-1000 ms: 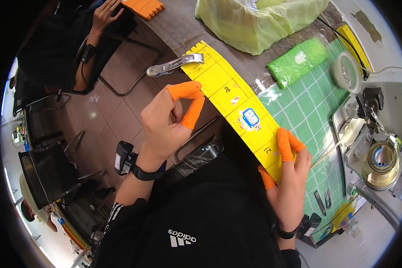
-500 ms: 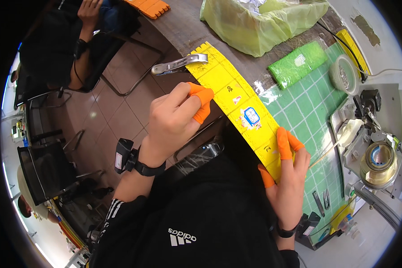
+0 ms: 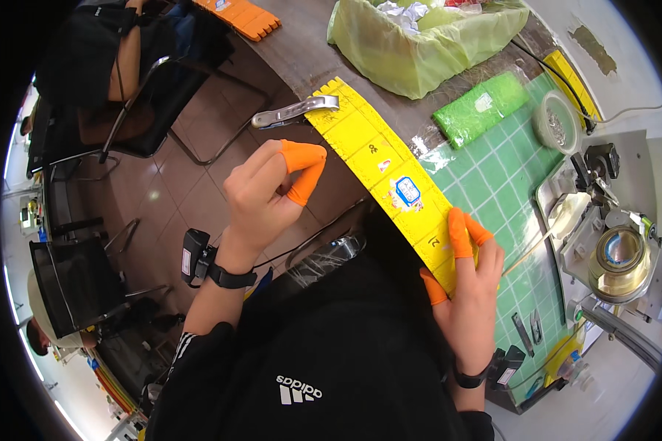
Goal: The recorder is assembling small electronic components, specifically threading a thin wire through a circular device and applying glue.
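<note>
A long yellow strip, notched at its far end and bearing several stickers, lies along the table's left edge. My right hand grips its near end, fingers on top and thumb at the left side. To the left of the strip, apart from it, my left hand is raised over the floor. Its thumb and forefinger meet in a pinch; anything between the tips is too small to make out. Orange finger covers sit on fingers of both hands. A curved silver metal lever rests on the strip's far end and juts out past the edge.
A green cutting mat carries a green packet and a round tub of small bits. At the far side stands a bin with a yellow-green liner. Metal equipment occupies the right. Another person sits far left.
My left hand has drawn back leftward from the strip's edge, still pinched. My right hand keeps its grip. The whole view has shifted slightly, and the other person's arm has moved.
</note>
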`<state>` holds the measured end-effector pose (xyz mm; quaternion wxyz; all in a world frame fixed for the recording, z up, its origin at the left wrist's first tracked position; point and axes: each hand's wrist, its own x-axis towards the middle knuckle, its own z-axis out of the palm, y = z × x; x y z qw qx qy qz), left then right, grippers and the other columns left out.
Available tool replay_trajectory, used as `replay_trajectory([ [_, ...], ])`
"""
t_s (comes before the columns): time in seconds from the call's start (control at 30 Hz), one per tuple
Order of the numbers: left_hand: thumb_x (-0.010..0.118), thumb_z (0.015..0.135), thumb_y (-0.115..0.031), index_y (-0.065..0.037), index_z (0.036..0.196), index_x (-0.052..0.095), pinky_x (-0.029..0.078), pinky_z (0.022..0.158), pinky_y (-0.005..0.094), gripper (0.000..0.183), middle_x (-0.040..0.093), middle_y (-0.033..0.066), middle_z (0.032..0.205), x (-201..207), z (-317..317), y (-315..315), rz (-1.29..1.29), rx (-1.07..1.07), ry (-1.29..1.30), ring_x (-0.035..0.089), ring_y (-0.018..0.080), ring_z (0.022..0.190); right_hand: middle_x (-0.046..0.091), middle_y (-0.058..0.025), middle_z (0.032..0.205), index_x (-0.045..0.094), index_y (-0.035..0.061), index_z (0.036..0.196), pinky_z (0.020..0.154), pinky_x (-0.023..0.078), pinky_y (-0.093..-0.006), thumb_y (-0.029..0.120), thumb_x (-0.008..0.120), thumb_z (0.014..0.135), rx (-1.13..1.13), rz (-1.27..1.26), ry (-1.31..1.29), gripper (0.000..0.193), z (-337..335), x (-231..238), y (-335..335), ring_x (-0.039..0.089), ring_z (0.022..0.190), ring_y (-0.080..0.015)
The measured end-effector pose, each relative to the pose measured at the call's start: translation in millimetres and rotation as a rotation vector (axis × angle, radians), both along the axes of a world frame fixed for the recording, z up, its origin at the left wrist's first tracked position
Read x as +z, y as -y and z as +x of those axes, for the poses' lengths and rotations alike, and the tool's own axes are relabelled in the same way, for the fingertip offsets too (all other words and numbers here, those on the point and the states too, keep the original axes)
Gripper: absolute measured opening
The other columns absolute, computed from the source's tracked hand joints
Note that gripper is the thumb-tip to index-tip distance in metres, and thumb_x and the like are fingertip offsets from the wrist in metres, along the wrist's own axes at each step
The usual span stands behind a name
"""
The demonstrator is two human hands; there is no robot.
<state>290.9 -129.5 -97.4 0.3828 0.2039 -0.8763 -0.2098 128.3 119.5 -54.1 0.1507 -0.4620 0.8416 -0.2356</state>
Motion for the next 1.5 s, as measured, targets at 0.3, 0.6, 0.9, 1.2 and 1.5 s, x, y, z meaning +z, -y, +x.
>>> replay_trajectory([
  [0.3,0.083,0.08,0.003,0.0,0.105,0.07,0.038,0.045,0.0262,0.028,0.07,0.0069,0.093,-13,-9,-10,0.038,-0.003,0.031,0.051,0.0109,0.048,0.053,-0.0168,0.142,0.048,0.0107,0.157,0.107,0.044,-0.0468,-0.001,0.084,0.074,0.008,0.003,-0.017,0.092,0,2,3,0.052,0.12,-0.0398],
  [0.6,0.083,0.079,0.008,-0.002,0.104,0.071,0.037,0.049,0.0214,0.03,0.072,0.0068,0.092,-15,-17,-16,0.003,0.008,-0.012,0.049,0.0064,0.052,0.053,-0.0169,0.142,0.049,0.0102,0.157,0.108,0.043,-0.0468,-0.002,0.083,0.074,-0.002,0.026,-0.009,0.091,1,1,0,0.051,0.122,-0.0399],
  [0.9,0.084,0.077,0.006,0.001,0.096,0.071,0.053,0.054,0.0268,0.024,0.073,0.0119,0.09,-2,-28,-18,-0.155,-0.123,-0.097,0.068,0.021,0.063,0.053,-0.018,0.142,0.05,0.0113,0.156,0.108,0.042,-0.049,-0.002,0.084,0.073,-0.013,0.045,0.01,0.091,1,1,1,0.051,0.123,-0.0403],
  [1.2,0.082,0.077,0.002,-0.005,0.099,0.075,0.055,0.059,0.0307,0.024,0.07,0.0094,0.095,3,-9,-22,0.11,-0.03,0.042,0.069,0.0239,0.071,0.052,-0.0196,0.143,0.049,0.01,0.157,0.109,0.041,-0.0504,-0.003,0.084,0.073,0.021,0.015,0.027,0.092,-1,8,9,0.05,0.125,-0.0424],
  [1.5,0.079,0.082,-0.001,-0.003,0.101,0.073,0.058,0.062,0.035,0.02,0.068,0.0104,0.096,-8,-13,-33,0.149,-0.052,-0.036,0.071,0.0281,0.072,0.046,-0.0204,0.149,0.039,0.0091,0.16,0.111,0.038,-0.0527,0.002,0.078,0.083,0.104,0.027,0.038,0.087,11,13,-14,0.046,0.131,-0.0456],
])
